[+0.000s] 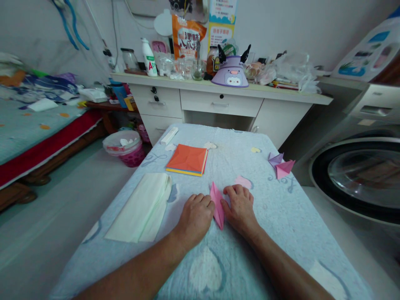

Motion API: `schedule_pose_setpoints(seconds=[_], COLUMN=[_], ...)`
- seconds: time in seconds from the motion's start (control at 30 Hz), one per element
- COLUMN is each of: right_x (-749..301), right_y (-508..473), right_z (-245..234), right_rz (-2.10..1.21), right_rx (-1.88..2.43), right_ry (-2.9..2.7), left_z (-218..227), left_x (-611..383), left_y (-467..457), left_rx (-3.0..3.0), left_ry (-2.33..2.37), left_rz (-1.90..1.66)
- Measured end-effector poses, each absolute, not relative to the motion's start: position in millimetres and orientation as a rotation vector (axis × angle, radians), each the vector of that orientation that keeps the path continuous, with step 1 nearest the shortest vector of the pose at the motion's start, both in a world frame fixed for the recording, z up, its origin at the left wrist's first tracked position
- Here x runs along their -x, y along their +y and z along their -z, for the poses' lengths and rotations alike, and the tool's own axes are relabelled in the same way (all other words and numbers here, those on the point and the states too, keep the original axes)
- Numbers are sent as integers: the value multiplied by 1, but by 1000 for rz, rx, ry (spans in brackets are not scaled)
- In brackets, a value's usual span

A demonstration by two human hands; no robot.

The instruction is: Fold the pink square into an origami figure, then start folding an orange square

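A pink piece of origami paper (217,205), folded into a narrow diamond, lies on the cloth-covered table between my two hands. My left hand (196,214) is closed at its left edge, fingers curled and fingertips on the paper; the thumb is mostly hidden. On the other side, my right hand (241,207) rests with bent fingers, thumb apart from the forefinger and its tip at the paper's right edge. Beyond my left hand sits a stack of square coloured paper (187,159), orange on top. Two folded paper shapes, one purple (276,159) and one pink (285,168), stand at the right.
A folded pale green cloth or sheet (140,208) lies left on the table (237,141), with a white narrow object (169,136) at the far left corner. A cluttered white desk (221,102) stands behind, a washing machine (368,166) right, a bin (125,148) left.
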State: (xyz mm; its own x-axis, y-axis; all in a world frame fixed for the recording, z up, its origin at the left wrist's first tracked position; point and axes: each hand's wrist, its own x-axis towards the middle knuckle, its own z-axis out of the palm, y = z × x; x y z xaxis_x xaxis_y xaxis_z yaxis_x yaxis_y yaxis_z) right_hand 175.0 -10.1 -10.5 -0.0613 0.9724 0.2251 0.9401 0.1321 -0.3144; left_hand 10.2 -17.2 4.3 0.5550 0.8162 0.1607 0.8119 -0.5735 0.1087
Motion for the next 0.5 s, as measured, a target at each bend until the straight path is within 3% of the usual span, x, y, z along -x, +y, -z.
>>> schedule_pose_setpoints(seconds=[0.5], right_x=[-183], right_y=[-12], right_z=[12], right_rz=[-180], right_rx=[1782], right_ry=[-2057], left_z=[-5], left_x=[-10], left_y=[-20], left_rx=[-2748], left_ry=[1469], left_rz=[-280])
